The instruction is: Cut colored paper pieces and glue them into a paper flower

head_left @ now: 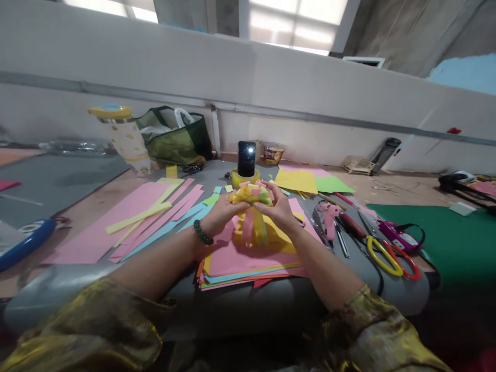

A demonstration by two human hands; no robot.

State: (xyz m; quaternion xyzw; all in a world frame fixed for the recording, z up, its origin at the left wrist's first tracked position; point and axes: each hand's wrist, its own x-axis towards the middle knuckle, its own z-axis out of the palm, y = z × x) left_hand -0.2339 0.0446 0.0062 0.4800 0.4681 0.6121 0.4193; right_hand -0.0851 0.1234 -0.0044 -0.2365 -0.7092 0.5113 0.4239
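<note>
1. From my remote seat, I see the left hand (222, 216) and right hand (279, 207) meeting at a bundle of coloured paper strips (251, 197).
2. I see both hands grasping the bundle; the thumbs press its near side, while the other fingers curl around it, partly hidden.
3. The bundle is above a stack of paper sheets (240, 266) by the middle of the near edge of the grey surface (221, 168); I cannot tell whether its hanging strips touch the stack.
4. On my left, loose strips (139, 218) lie across pink paper toward the left edge.
5. A pink glue gun (328, 217) lies right of the right hand, and scissors (387, 253) sit near the near right corner.
6. Toward the far edge, a phone (246, 159) stands upright at a yellow tape roll (242, 179).
</note>
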